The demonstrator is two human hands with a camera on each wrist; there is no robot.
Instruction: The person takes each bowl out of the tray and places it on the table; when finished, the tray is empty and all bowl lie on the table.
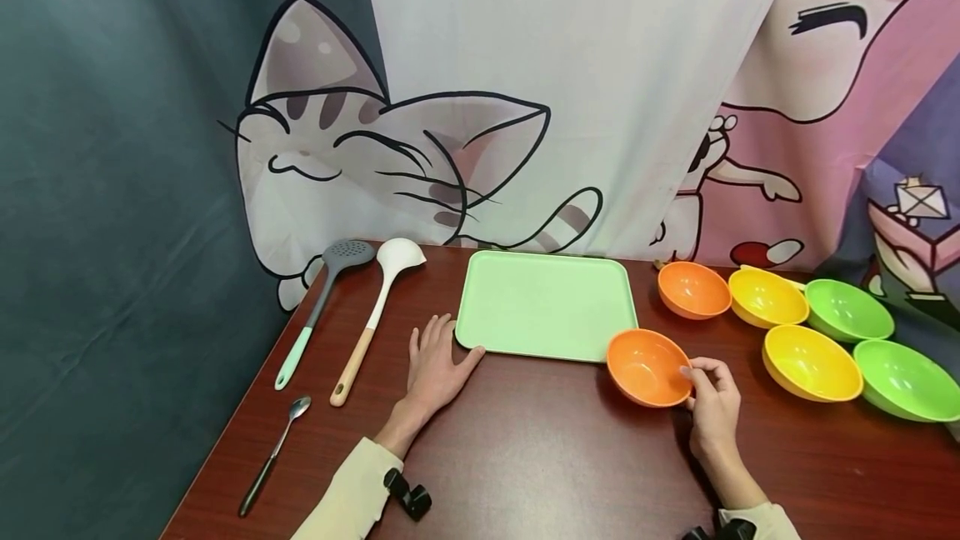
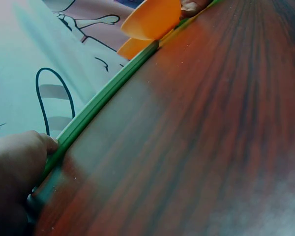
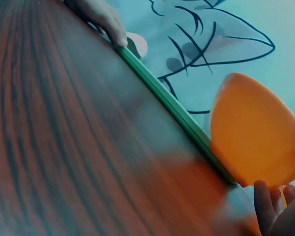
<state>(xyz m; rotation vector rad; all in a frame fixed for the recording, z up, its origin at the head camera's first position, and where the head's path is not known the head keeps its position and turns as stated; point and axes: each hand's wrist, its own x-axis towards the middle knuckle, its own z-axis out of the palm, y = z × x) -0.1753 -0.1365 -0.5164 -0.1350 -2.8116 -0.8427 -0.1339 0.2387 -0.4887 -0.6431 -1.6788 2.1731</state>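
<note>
right hand pinched the rim of a round orange plastic bowl at lower centre-right, touching the flat pale green tray; left hand lay flat at its corner; tray bare, five bowls waiting on the worktop

The dark reddish-brown wooden table shows fine, darker grain stripes. On it lies a pale mint-green plastic tray. The near round plastic bowl is orange, as is a second bowl behind it; two bowls are yellow and two more bright green. The grey slotted spoon has a teal handle end, the white ladle a tan wooden one. The backdrop cloth carries a grey-striped cartoon cat outlined in black, beside pink figures.
</note>
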